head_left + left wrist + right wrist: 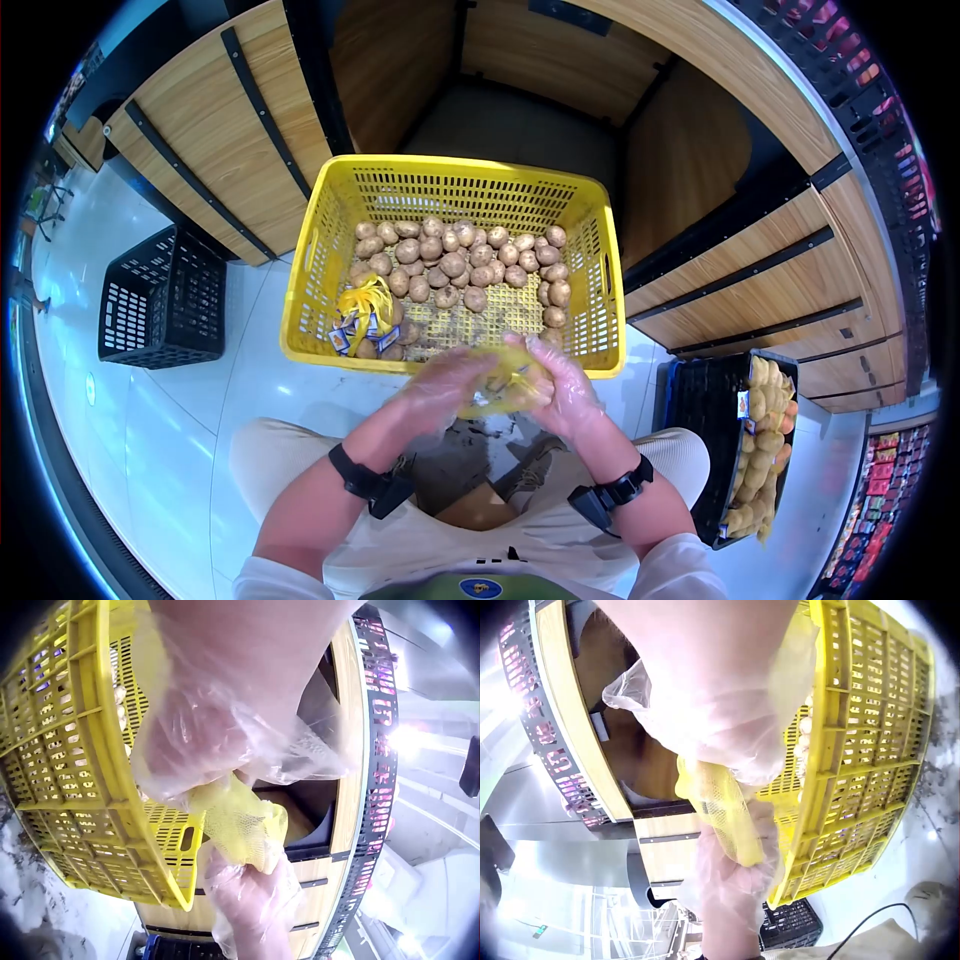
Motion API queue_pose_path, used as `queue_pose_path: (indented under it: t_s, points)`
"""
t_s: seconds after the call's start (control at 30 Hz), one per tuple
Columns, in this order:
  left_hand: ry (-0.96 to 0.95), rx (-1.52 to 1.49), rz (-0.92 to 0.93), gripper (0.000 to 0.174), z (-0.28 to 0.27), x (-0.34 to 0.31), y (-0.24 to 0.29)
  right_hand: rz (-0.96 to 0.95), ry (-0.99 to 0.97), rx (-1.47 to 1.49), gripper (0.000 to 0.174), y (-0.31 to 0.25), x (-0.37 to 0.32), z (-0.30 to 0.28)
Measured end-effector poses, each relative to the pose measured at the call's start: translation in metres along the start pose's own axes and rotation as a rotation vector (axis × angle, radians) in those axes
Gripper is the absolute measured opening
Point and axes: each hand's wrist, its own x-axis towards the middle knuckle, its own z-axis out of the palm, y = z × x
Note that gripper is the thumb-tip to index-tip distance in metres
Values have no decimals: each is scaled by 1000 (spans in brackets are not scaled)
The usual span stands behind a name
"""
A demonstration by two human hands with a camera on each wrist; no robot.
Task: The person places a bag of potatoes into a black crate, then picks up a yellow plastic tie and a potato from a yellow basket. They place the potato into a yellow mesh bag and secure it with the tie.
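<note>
A yellow mesh bag is stretched between two hands in clear plastic gloves, just over the near rim of a yellow crate. The left hand grips one side of the mesh, and the right hand grips the other. In the left wrist view the mesh spans both hands; in the right wrist view the mesh hangs from curled fingers. Potatoes lie mostly along the crate's far side. Yellow mesh strips with blue-and-white labels rest at its near left.
A black crate stands on the floor at left. At right, bagged potatoes fill another black crate. Wooden panels curve around the far side. The person's knees flank the near side.
</note>
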Motion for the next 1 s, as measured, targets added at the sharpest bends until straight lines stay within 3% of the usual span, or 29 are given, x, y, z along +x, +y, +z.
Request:
queue_pose_path:
  t_s: [0.13, 0.2, 0.33, 0.4, 0.43, 0.5, 0.63, 0.7, 0.73, 0.8, 0.9, 1.0]
  points:
    - [111, -18, -87, 36, -13, 9, -11, -60, -79, -55, 51, -2, 1, 2]
    - [-149, -297, -72, 39, -13, 4, -7, -36, -180, 22, 61, -4, 4, -2]
    - [-207, -422, -105, 39, -21, 10, -12, 20, -276, 3, 70, -5, 13, -19]
    - [-201, -463, -193, 38, -26, 15, -14, 212, -864, 426, 77, 4, 40, -58]
    - [-198, -467, -193, 38, -31, 18, -21, 216, -862, 428, 77, -3, 29, -35]
    - [-167, -280, -233, 34, -40, 22, -38, 103, -298, -107, 77, -18, 3, 7]
    - [-11, -44, -322, 30, -24, 6, -17, 102, -281, -146, 76, -20, 12, 9]
    - [92, 245, -504, 29, -3, -2, 11, 83, -284, -246, 68, -19, 18, 4]
    - [98, 235, -504, 29, 0, -6, 15, 94, -286, -249, 68, -22, 18, 6]
    - [-114, 12, -388, 32, 0, -10, 19, 127, -297, -340, 66, -28, 16, 15]
    - [-240, -151, -268, 34, -4, 4, -1, 110, -227, -453, 64, -26, 27, 6]
    - [-251, 17, -365, 36, -12, 8, 5, 137, -209, -615, 63, -27, 35, 5]
